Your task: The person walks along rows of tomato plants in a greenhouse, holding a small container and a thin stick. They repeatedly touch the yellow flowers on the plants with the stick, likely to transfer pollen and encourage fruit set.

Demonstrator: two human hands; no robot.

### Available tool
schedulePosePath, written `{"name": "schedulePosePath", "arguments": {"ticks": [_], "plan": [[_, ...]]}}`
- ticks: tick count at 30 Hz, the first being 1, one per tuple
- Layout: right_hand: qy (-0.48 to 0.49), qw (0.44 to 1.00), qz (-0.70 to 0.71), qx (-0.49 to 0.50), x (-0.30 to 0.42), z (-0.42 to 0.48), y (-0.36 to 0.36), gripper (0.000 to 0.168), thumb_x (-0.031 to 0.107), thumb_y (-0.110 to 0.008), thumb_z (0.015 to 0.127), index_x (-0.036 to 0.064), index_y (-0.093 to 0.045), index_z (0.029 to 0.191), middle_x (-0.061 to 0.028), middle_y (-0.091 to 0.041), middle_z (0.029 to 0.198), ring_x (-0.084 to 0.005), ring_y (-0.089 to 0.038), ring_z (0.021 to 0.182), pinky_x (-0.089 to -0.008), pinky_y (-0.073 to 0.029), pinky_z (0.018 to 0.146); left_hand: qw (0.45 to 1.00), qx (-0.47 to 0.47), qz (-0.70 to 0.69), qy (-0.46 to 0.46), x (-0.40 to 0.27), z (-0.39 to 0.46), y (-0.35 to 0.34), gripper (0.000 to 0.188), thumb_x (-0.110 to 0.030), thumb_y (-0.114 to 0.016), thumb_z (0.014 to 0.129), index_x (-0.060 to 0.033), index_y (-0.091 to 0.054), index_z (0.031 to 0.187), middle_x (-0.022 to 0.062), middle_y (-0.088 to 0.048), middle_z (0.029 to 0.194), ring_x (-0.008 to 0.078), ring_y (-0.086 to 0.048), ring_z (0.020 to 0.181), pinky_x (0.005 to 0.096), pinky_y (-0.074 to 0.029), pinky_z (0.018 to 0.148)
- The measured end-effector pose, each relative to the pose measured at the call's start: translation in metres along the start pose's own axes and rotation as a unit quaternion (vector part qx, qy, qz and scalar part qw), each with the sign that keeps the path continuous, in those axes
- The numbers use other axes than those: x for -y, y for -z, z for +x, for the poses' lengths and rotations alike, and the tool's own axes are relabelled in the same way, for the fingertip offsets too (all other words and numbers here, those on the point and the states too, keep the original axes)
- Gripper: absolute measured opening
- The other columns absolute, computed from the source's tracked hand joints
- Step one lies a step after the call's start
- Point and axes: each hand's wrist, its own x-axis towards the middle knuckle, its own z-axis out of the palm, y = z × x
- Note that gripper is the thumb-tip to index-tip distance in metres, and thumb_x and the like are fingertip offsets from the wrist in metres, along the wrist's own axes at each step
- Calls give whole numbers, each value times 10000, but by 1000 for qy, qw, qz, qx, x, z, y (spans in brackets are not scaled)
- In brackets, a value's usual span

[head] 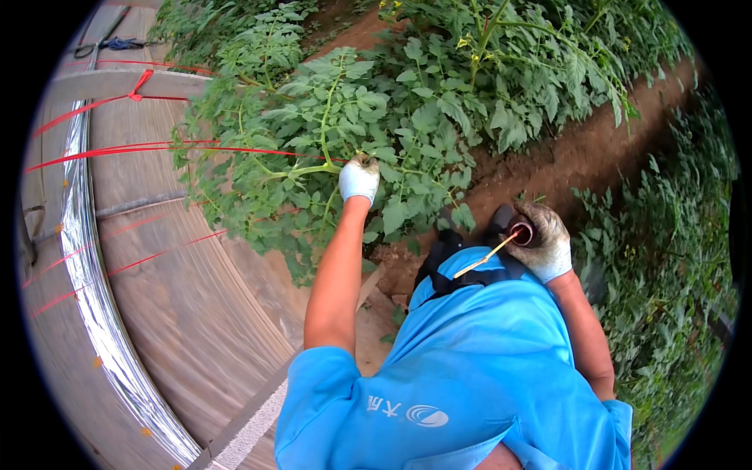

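Observation:
In a white glove with soiled fingertips, my left hand (359,176) pinches a tomato plant's stem (311,170) among the leaves. A leafy shoot (326,117) rises beside the fingers. My right hand (543,241), in a white glove stained brown, is closed around a small dark bottle (522,232) in front of my waist. The bottle's round mouth faces up toward me, showing a reddish-brown inside. A thin light-coloured stick (484,258) pokes out of the mouth and slants toward my body; its inner end is hidden.
Red twine (117,151) runs from the left into the plants. A plastic-film wall (164,258) and a silvery foil strip (100,282) stand left. Yellow-flowered tomato plants (529,76) grow ahead, more foliage (664,282) on the right, with a bare soil path (564,158) between.

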Motion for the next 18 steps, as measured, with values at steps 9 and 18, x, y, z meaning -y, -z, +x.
{"name": "schedulePosePath", "arguments": {"ticks": [9, 18], "plan": [[7, 1000, -2, 13, 5, 8, 0, 673, 283, -913, 689, 146, -678, 1305, -84, -689, 1269, -324, -642, 1207, -454, -508, 1062, 992, 12, -124, 35, 18, -1, 1, 241, -222, -745, 946, 7, -737, 1020, 46, -721, 763, 146, -627, 614, 310, -526, 620], [4, 1000, -2, 28, 9, 15, 4, 680, 301, -909, 695, 155, -671, 1316, -77, -684, 1271, -315, -638, 1212, -446, -505, 1060, 996, 12, -85, 19, 23, 0, 5, 433, -293, -798, 914, 16, -725, 1207, 126, -773, 863, 173, -701, 734, 329, -558, 728]]}}
